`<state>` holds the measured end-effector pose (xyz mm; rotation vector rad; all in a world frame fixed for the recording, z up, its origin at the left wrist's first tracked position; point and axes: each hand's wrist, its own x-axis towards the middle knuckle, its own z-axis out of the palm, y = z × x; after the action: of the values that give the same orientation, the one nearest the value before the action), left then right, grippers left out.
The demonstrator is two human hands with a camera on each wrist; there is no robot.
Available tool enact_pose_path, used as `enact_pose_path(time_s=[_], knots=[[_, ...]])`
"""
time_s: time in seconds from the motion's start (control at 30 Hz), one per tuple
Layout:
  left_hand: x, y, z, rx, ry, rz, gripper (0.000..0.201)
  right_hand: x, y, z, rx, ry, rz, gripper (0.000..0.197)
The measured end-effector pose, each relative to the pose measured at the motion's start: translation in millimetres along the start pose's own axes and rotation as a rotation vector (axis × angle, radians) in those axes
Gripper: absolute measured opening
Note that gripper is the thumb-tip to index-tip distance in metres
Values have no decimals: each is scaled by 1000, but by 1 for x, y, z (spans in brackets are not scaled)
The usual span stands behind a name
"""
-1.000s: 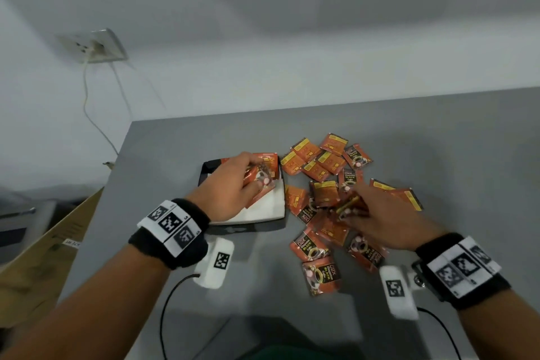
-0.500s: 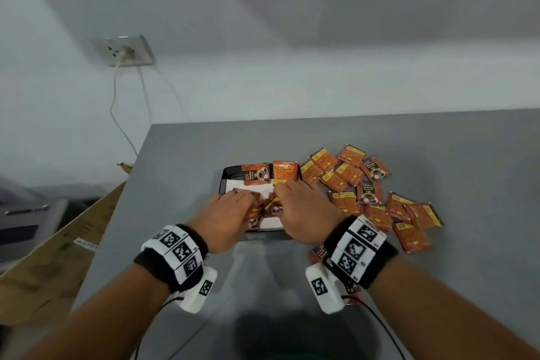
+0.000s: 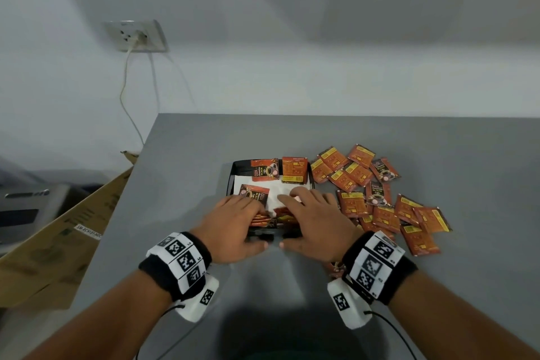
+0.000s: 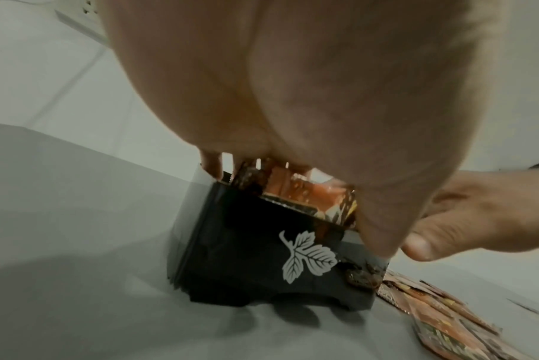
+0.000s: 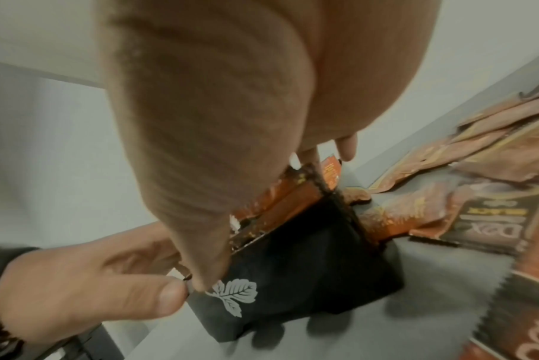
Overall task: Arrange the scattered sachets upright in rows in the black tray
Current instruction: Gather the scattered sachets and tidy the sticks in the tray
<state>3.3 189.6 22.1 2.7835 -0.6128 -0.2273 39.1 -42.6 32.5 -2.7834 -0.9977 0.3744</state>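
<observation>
The black tray (image 3: 233, 181) with a white leaf mark (image 4: 305, 255) stands on the grey table. Two orange sachets (image 3: 294, 169) stand against its far wall, and one sachet (image 3: 253, 194) lies flat on the white liner. A row of sachets (image 3: 271, 218) stands on edge at the near wall (image 5: 308, 255). My left hand (image 3: 233, 222) and right hand (image 3: 315, 222) lie side by side over that row, fingers stretched across the sachet tops (image 4: 293, 192), thumbs against the tray's near outer wall. Several loose sachets (image 3: 380, 199) lie scattered to the right.
A cardboard box (image 3: 58, 228) leans off the table's left edge, with a grey device (image 3: 23, 207) behind it. A wall socket (image 3: 136, 36) with a hanging cable sits up left. More loose sachets (image 5: 493, 219) lie close beside the tray's right side.
My right hand left the loose pile and came to the tray. Both hands moved to the tray's near end and now press on the standing row, thumbs on the outer wall.
</observation>
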Motion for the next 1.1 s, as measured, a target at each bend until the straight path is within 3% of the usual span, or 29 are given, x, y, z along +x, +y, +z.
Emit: enact_pose_path(time_s=[0.07, 0.13, 0.3, 0.5, 0.67, 0.83, 1.0, 1.1], knots=[[1, 2, -4, -14, 8, -25, 71, -5, 5, 0, 96, 28, 45, 88], [3, 6, -3, -31, -2, -39, 73, -8, 5, 3, 100, 40, 43, 75], [6, 20, 6, 16, -24, -19, 60, -11, -7, 21, 36, 95, 4, 55], [7, 24, -6, -56, -16, -109, 83, -12, -2, 18, 64, 116, 43, 84], [18, 29, -27, -136, -14, -163, 79, -15, 11, 3, 225, 108, 87, 79], [39, 70, -40, -252, 55, -98, 57, -37, 67, -11, 418, 295, 347, 52], [90, 134, -18, -242, -13, -62, 22, -74, 123, -6, 251, 203, 665, 32], [125, 164, 6, -226, -87, -124, 26, -83, 136, 4, 267, 222, 750, 21]])
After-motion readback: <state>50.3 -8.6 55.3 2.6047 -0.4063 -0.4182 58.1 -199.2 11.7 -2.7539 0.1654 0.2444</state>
